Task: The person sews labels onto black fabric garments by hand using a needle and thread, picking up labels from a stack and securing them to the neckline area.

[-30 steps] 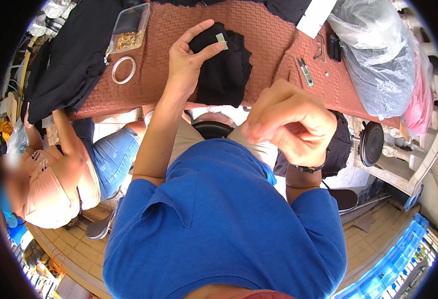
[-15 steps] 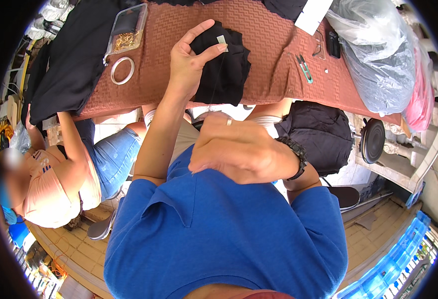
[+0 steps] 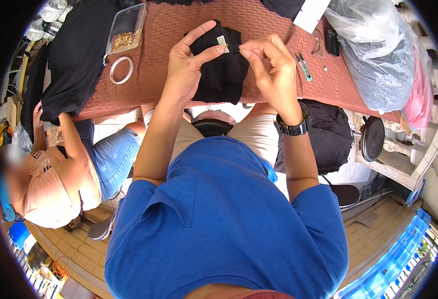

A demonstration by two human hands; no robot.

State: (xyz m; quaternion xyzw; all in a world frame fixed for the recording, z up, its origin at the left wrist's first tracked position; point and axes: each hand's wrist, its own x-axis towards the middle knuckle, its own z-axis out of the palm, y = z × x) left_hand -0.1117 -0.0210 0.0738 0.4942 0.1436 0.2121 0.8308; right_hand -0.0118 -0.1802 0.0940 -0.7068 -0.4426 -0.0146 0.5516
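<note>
On the near edge of the brown-covered table lay the folded black cloth, the left hand upon it and the right hand just off its right side. The left thumb and forefinger stood wide apart, the thumb pressing on the cloth, the forefinger reaching its top. The right thumb and forefinger were pinched narrow; whether they gripped something fine, such as thread, could not be told. Were that so, a hard pull seemed likely to snap it or pucker the fabric, and a slack one to let it loop. The cloth's lower edge came to the table's rim above the lap, so a lighter left hold might have let it slide down. Right of the working fingers rested the green-handled snips, which a sweeping wrist could have knocked. Smallest, under the left thumb tip, were a pale tag and a gold-coloured bit; if the thumb slipped, either might have shifted crooked.
</note>
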